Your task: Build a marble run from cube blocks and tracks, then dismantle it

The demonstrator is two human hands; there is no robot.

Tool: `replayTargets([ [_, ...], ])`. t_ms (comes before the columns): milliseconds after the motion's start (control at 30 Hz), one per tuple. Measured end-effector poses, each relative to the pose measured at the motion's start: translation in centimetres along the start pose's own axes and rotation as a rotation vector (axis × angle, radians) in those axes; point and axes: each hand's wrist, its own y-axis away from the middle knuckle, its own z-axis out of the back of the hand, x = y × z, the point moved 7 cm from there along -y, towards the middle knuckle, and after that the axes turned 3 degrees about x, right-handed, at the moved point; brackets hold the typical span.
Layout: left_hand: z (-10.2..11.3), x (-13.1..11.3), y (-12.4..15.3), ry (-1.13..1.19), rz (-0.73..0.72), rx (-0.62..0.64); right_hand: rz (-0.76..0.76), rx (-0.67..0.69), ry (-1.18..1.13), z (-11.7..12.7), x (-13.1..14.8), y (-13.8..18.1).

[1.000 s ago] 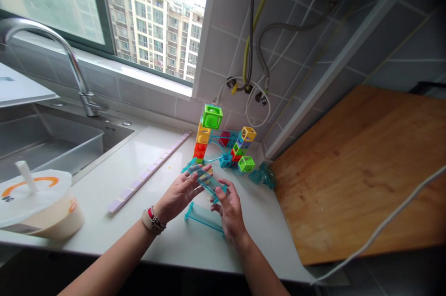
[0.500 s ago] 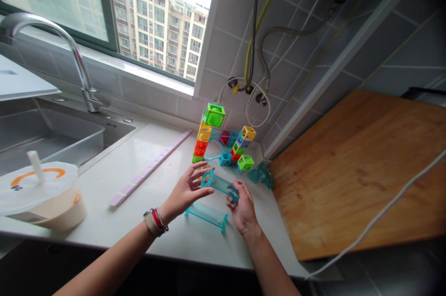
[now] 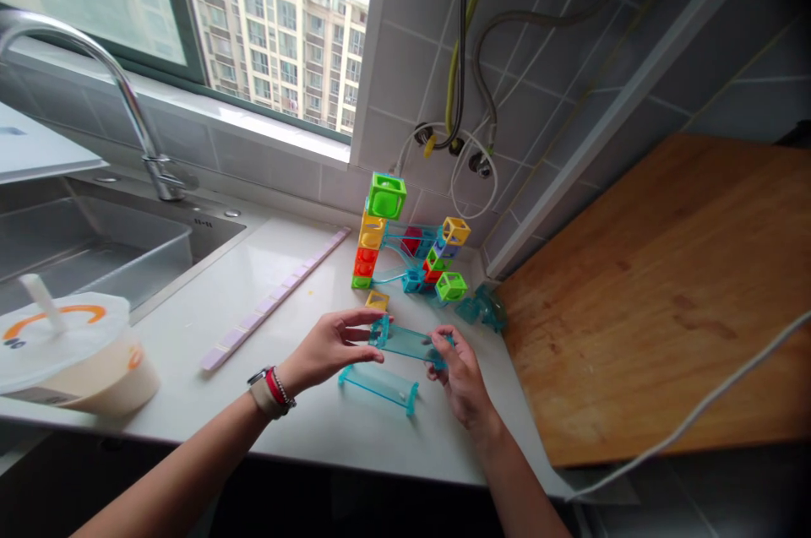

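Note:
My left hand (image 3: 333, 344) and my right hand (image 3: 461, 371) hold the two ends of a clear teal track piece (image 3: 409, 341) just above the white counter (image 3: 253, 369). A second teal track piece (image 3: 378, 386) lies flat on the counter right below it. Behind them stands a marble-run tower of coloured cubes (image 3: 380, 230), with a green cube on top and teal ramps leading to lower cubes (image 3: 447, 263). A small yellow cube (image 3: 378, 300) sits alone in front of the tower. More teal pieces (image 3: 485, 307) lie at the right.
A lidded drink cup with a straw (image 3: 69, 356) stands at the front left. The steel sink (image 3: 95, 242) and tap (image 3: 136, 111) are at the left. A pale segmented strip (image 3: 272, 301) lies diagonally on the counter. A wooden board (image 3: 665, 293) fills the right, crossed by a white cable (image 3: 710, 403).
The held track piece has turned from slanted to nearly level and dropped closer to the counter. My left fingers have closed on its left end. The view has shifted slightly.

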Motion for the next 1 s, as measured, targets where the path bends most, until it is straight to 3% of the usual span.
replayTargets([
  [200,-1.3,-0.7,0.8,-0.159,-0.024,-0.005,0.020,0.107,0.162,1.0,-1.0,0.4],
  [400,-2.1,-2.6,0.8,-0.278,-0.082,0.008,0.381,0.322,0.758,-0.6,3.7,1.6],
  [467,-2.7,-3.1,0.7,-0.309,-0.093,0.023,0.472,0.377,0.850,-1.7,5.0,1.9],
  [633,-3.6,-4.0,0.7,-0.400,-0.115,0.013,0.493,0.438,0.859,-2.9,5.7,2.1],
  [833,-4.2,-3.9,0.8,-0.450,-0.107,0.062,0.450,0.379,0.818,-1.3,5.4,1.8],
  [1000,-4.2,-3.5,0.6,-0.422,-0.057,0.065,0.449,0.411,0.839,-0.7,5.8,2.0],
])
